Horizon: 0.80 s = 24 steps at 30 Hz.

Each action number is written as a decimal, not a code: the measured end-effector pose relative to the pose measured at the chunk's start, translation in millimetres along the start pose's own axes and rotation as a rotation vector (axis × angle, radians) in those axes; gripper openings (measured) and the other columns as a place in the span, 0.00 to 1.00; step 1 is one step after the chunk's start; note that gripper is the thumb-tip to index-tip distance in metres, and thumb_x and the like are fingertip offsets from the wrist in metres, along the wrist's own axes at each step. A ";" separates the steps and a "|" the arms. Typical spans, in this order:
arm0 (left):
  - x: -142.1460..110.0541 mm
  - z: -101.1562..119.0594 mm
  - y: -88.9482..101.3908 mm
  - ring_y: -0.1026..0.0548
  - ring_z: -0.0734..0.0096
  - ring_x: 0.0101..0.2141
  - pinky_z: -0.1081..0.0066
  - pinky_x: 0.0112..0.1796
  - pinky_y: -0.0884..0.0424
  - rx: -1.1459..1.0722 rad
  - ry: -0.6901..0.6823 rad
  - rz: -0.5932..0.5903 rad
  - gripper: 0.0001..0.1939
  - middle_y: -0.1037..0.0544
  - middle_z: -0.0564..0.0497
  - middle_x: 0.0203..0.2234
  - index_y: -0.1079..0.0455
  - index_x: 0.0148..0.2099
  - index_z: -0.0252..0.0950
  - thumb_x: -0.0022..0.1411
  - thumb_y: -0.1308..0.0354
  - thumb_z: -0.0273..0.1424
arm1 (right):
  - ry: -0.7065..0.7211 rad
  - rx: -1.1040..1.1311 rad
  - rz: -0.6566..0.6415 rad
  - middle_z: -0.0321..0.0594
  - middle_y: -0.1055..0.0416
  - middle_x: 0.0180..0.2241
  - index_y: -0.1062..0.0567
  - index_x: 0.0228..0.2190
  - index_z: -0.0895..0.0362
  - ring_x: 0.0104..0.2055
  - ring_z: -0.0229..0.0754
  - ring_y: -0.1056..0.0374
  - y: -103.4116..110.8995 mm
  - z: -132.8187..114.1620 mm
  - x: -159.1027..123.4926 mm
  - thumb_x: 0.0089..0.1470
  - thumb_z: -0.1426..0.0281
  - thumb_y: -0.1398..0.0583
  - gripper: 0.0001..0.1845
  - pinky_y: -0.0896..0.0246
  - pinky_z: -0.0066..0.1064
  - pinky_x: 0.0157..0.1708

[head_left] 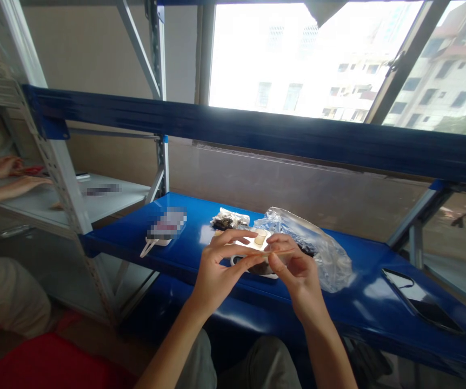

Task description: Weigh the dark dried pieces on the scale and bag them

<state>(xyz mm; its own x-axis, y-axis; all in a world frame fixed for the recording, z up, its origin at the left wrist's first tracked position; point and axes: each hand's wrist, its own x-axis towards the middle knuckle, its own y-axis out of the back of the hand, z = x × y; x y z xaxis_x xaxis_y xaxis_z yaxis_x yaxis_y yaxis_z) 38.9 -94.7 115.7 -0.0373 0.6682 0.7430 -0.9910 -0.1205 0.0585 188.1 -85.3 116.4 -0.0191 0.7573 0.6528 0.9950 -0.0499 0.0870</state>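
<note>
Two hands, left (227, 267), right (298, 275), pinch a tan strip (275, 252) above blue shelving (373, 275) by windows (293, 59).

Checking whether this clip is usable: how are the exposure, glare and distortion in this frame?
In the head view, the window is blown out almost to white, the blue steel shelf beam bows from wide-angle distortion, and glare streaks the clear plastic bag. A pixelated patch hides one item, while the left hand and right hand look fairly sharp.
</note>
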 end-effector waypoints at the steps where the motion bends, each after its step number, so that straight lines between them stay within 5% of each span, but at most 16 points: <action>1: 0.0 -0.4 0.4 0.26 0.62 0.40 0.65 0.41 0.29 0.005 -0.007 -0.012 0.03 0.23 0.47 0.38 0.22 0.31 0.40 0.52 0.37 0.32 | 0.005 -0.002 0.015 0.40 0.30 0.33 0.25 0.23 0.54 0.39 0.44 0.33 -0.3 0.2 0.0 0.48 0.62 0.38 0.09 0.39 0.37 0.40; 5: -0.7 -1.8 -0.4 0.26 0.63 0.40 0.65 0.40 0.29 0.029 -0.029 -0.027 0.05 0.22 0.48 0.38 0.22 0.34 0.42 0.51 0.36 0.32 | 0.015 0.011 0.029 0.39 0.30 0.31 0.25 0.24 0.54 0.38 0.43 0.33 -0.5 3.1 0.3 0.48 0.63 0.38 0.08 0.38 0.36 0.39; 14: -0.1 -3.3 2.3 0.26 0.66 0.37 0.68 0.39 0.30 0.126 -0.065 0.170 0.04 0.25 0.48 0.33 0.23 0.30 0.38 0.54 0.39 0.29 | -0.013 0.040 -0.126 0.40 0.30 0.37 0.21 0.32 0.50 0.42 0.43 0.33 3.4 8.1 -3.4 0.50 0.64 0.39 0.07 0.37 0.36 0.41; 20: 3.2 -7.5 6.8 0.27 0.64 0.40 0.66 0.42 0.30 0.049 0.019 0.048 0.05 0.25 0.46 0.35 0.25 0.29 0.36 0.55 0.39 0.32 | -0.057 0.049 0.068 0.40 0.31 0.36 0.22 0.27 0.53 0.41 0.43 0.34 1.6 11.5 -2.6 0.49 0.62 0.38 0.08 0.39 0.31 0.35; 24: 3.6 -10.2 9.6 0.29 0.62 0.44 0.64 0.45 0.33 0.007 0.047 0.007 0.05 0.25 0.45 0.38 0.25 0.31 0.36 0.56 0.41 0.32 | -0.072 0.067 0.026 0.41 0.33 0.39 0.25 0.25 0.54 0.43 0.44 0.35 3.2 10.0 -5.3 0.48 0.63 0.38 0.08 0.40 0.33 0.38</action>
<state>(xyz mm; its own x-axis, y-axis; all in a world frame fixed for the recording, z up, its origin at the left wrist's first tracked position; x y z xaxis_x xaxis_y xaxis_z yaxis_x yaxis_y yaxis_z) 27.9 -85.9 112.1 -0.0504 0.7010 0.7114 -0.9898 -0.1301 0.0581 192.4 -83.0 105.7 0.0119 0.8010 0.5986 0.9994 -0.0287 0.0186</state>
